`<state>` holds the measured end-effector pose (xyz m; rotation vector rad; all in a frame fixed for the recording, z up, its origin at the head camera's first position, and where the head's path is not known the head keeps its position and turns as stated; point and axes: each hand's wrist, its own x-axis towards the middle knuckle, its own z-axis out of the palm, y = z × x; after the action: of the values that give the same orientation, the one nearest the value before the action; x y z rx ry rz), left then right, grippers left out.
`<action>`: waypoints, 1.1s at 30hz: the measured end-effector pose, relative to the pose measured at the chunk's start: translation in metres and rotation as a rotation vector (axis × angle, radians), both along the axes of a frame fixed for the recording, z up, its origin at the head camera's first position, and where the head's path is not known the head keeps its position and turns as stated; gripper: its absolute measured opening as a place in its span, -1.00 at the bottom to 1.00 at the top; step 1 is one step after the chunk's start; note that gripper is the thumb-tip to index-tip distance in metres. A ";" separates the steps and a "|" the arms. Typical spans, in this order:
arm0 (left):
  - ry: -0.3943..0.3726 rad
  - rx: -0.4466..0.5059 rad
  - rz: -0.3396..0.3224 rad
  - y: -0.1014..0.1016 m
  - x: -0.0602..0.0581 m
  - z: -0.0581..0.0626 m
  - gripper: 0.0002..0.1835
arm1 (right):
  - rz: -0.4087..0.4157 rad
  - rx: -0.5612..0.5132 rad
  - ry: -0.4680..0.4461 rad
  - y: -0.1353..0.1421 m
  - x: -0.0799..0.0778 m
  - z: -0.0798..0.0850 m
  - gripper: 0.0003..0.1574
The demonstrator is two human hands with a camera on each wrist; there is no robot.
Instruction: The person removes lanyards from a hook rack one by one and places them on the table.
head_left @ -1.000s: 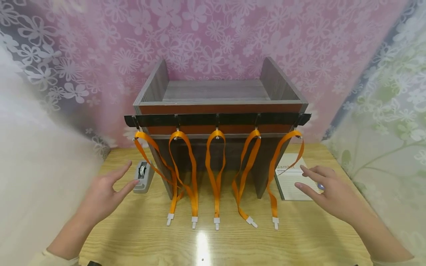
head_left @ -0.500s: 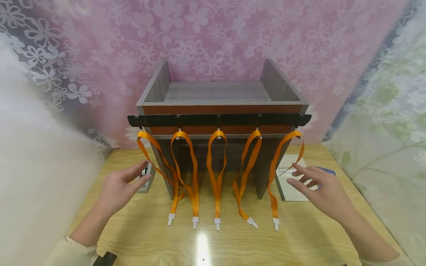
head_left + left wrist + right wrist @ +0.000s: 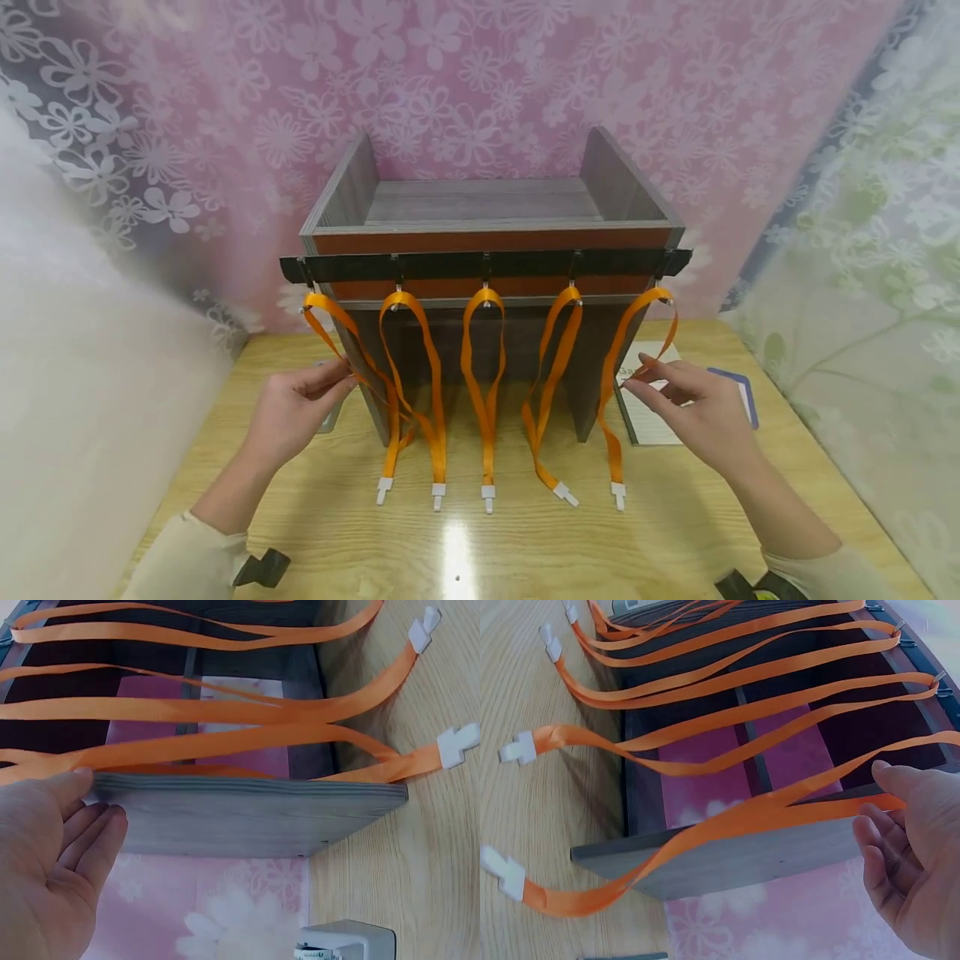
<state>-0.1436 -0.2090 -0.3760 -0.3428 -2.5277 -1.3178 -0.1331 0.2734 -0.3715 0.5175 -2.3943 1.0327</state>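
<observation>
Several orange lanyards with white plastic clips hang in a row from hooks on a black strip [image 3: 442, 266] across a grey wooden shelf [image 3: 480, 200]. At the far left, my left hand [image 3: 288, 417] pinches one strand of the leftmost lanyard [image 3: 392, 408] near the shelf's side panel. On the other side, my right hand [image 3: 701, 412] pinches the outer strand of the rightmost lanyard [image 3: 613, 408] between thumb and fingers. The middle lanyard [image 3: 487, 417] hangs untouched. In the left wrist view, the left thumb lies against the strap [image 3: 225, 742]; the wrist views partly hide both grips.
A tape dispenser [image 3: 349, 941] stands left of the shelf, mostly hidden by my left hand in the head view. Behind my right hand lie a notepad [image 3: 648, 425] and a blue-edged card or case [image 3: 742, 392]. The wooden tabletop [image 3: 375, 550] extends in front.
Both hands have moved inward from beside the shelf to the outermost lanyards. Their spread fingers have closed onto the straps. The lanyards hang much as before.
</observation>
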 end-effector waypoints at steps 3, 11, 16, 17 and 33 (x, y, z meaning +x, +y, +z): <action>0.045 -0.054 0.020 0.003 -0.001 -0.003 -0.68 | 0.001 -0.010 0.021 -0.003 -0.001 0.001 -0.59; 0.083 -0.080 0.055 0.006 -0.002 -0.005 -0.69 | 0.051 -0.066 0.041 -0.022 0.001 0.005 -0.78; 0.041 -0.062 0.078 0.010 -0.001 -0.003 -0.70 | 0.067 -0.092 0.056 -0.033 0.004 0.012 -0.85; 0.037 -0.064 0.082 0.011 -0.002 -0.003 -0.71 | 0.070 -0.100 0.053 -0.032 0.003 0.008 -0.85; 0.055 -0.070 0.099 0.014 -0.002 -0.004 -0.73 | 0.061 -0.222 -0.052 -0.039 -0.010 -0.012 -0.81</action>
<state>-0.1457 -0.1946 -0.3797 -0.2607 -2.5155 -1.1698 -0.1435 0.2345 -0.3832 0.4912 -2.2827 1.3345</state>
